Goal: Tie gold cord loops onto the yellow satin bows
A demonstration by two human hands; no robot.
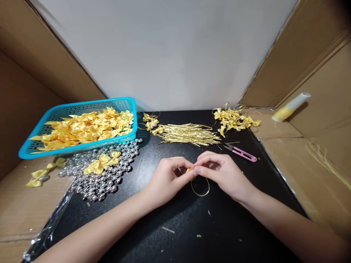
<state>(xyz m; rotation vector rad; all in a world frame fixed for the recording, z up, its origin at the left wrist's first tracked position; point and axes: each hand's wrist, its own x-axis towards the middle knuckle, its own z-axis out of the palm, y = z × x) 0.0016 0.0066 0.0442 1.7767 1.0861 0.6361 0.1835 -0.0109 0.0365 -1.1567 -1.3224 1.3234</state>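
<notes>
My left hand (168,179) and my right hand (219,171) meet over the black mat (175,226), fingertips pinched together on a small yellow bow (188,170). A loop of gold cord (200,187) hangs from the pinch and lies on the mat below my right hand. Both hands are closed around this small piece; most of the bow is hidden by the fingers.
A turquoise basket (35,148) of yellow bows sits at the left, with silver bells (104,179) heaped in front. Cut gold cords (189,133) lie behind the hands, pink snips (242,152) to the right, finished bows (233,118) at back right. Cardboard walls flank both sides.
</notes>
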